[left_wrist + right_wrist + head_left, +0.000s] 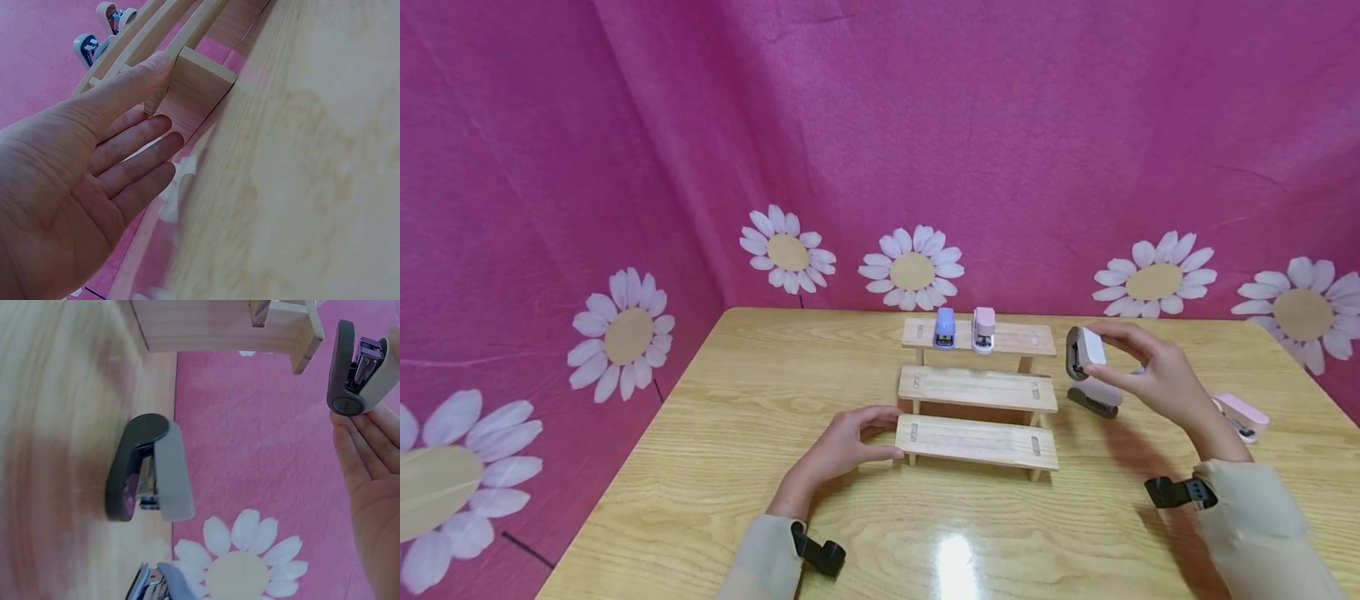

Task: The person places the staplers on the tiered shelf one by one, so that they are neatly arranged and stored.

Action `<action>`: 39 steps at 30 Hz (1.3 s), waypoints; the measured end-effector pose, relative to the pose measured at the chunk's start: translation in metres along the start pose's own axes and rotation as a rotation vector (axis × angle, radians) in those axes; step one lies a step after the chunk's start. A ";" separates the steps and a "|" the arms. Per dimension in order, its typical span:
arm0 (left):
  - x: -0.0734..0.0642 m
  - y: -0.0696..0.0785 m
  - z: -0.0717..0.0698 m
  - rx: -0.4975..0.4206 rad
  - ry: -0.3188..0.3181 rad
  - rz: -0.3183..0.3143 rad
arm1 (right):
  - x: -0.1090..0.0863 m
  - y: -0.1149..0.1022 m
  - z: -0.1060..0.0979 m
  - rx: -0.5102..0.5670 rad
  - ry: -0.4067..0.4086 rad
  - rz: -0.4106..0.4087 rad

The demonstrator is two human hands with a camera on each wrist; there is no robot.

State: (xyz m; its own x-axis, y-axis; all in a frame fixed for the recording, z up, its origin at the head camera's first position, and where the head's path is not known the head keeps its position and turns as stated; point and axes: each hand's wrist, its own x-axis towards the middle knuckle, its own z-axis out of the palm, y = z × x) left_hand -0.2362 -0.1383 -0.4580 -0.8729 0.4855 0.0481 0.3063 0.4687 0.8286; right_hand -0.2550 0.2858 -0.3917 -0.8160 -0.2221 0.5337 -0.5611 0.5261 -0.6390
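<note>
Just right of the wooden shelf (pixel 977 388): white-and-grey stapler (pixel 1084 353) in a pinch

So the stapler's smooth plastic, rounded at the back, with metal showing inside its V-shaped gap. Shelf is pale wood, flat planks on stubby legs, on a glossy wood-grain table (pixel 700 433).

Grip-wise, the right hand (pixel 1165 379) pinches that stapler between thumb and fingers, off the table, dark side toward the shelf. Right below the pinch sits a lookalike stapler (pixel 1101 393). Up and left of it, a blue stapler (pixel 945 327) and a pink stapler (pixel 984 327) stand on the top step (pixel 1022 337). Left hand (pixel 844 444) is loosely spread, thumb touching the left end of the bottom step (pixel 977 442); index is mostly tucked behind the thumb, so can't tell if it's pressing too.

Hard to make out: a bluish stapler (pixel 175 581), cut off in the right wrist view and mostly covered by the right hand from the head view. Another pink one (pixel 1243 415) is partly behind the right wrist.
</note>
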 end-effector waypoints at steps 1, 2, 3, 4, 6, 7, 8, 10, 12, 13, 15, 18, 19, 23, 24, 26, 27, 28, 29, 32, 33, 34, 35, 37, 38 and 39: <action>0.000 0.000 0.000 0.002 0.001 0.003 | 0.003 -0.001 0.001 0.000 -0.002 -0.012; 0.000 0.000 0.000 0.004 0.002 0.006 | 0.005 -0.002 0.001 0.003 -0.006 -0.020; 0.000 0.000 0.000 0.006 0.004 0.009 | 0.007 -0.003 0.002 0.004 -0.012 -0.024; 0.000 0.001 0.000 0.007 0.004 0.003 | 0.009 -0.004 0.002 0.003 -0.017 -0.025; 0.000 0.001 0.000 0.007 0.004 0.002 | 0.013 -0.006 0.004 0.004 -0.031 -0.019; 0.000 0.001 0.000 0.007 0.005 0.003 | 0.014 -0.007 0.005 0.001 -0.037 -0.013; 0.000 0.001 0.000 0.008 0.004 0.003 | 0.016 -0.008 0.006 0.003 -0.043 -0.007; -0.001 0.001 0.000 0.008 0.002 0.010 | 0.019 -0.009 0.007 -0.002 -0.051 0.005; -0.001 0.000 0.000 0.005 0.001 0.012 | 0.021 -0.010 0.008 -0.006 -0.059 0.012; -0.001 0.000 0.000 0.004 0.001 0.014 | 0.023 -0.010 0.009 -0.009 -0.061 0.015; -0.001 0.000 0.000 0.002 0.002 0.014 | 0.027 -0.012 0.010 -0.017 -0.068 0.014; -0.001 0.000 0.000 0.007 0.004 0.007 | 0.032 -0.015 0.012 -0.025 -0.076 0.024; -0.001 0.000 0.000 0.010 0.005 0.006 | 0.034 -0.016 0.013 -0.030 -0.079 0.032; -0.001 0.000 0.000 0.011 0.005 0.016 | 0.041 -0.018 0.017 -0.037 -0.090 0.043; -0.001 0.000 0.000 0.008 0.004 0.018 | 0.043 -0.019 0.018 -0.039 -0.095 0.040; -0.001 0.000 0.000 0.006 0.003 0.018 | 0.046 -0.020 0.020 -0.041 -0.103 0.030; -0.001 0.000 0.000 0.006 0.002 0.018 | 0.047 -0.020 0.021 -0.043 -0.110 0.031; -0.001 0.000 -0.001 0.006 0.001 0.015 | 0.049 -0.021 0.022 -0.047 -0.118 0.029; -0.001 0.000 -0.001 0.006 0.001 0.015 | 0.050 -0.021 0.023 -0.052 -0.125 0.028; -0.001 0.000 -0.001 0.012 0.001 0.004 | 0.054 -0.022 0.025 -0.065 -0.142 0.029; -0.002 0.000 -0.001 0.011 0.002 0.005 | 0.055 -0.022 0.026 -0.070 -0.147 0.026; -0.002 0.001 -0.001 0.010 0.001 0.003 | 0.056 -0.022 0.027 -0.075 -0.153 0.021; -0.002 0.001 -0.001 0.006 0.001 0.004 | 0.057 -0.022 0.027 -0.076 -0.158 0.016; -0.002 0.000 -0.001 0.001 -0.001 0.006 | 0.058 -0.023 0.028 -0.080 -0.167 0.015; -0.002 0.000 -0.001 0.000 -0.001 0.007 | 0.059 -0.023 0.029 -0.082 -0.172 0.017; -0.001 0.000 -0.001 -0.001 -0.002 0.007 | 0.059 -0.024 0.029 -0.082 -0.176 0.023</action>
State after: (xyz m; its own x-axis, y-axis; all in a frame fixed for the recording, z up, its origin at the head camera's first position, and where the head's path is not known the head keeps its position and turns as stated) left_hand -0.2354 -0.1398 -0.4574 -0.8699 0.4903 0.0531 0.3124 0.4646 0.8286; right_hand -0.2939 0.2361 -0.3612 -0.8443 -0.3451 0.4099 -0.5345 0.5966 -0.5986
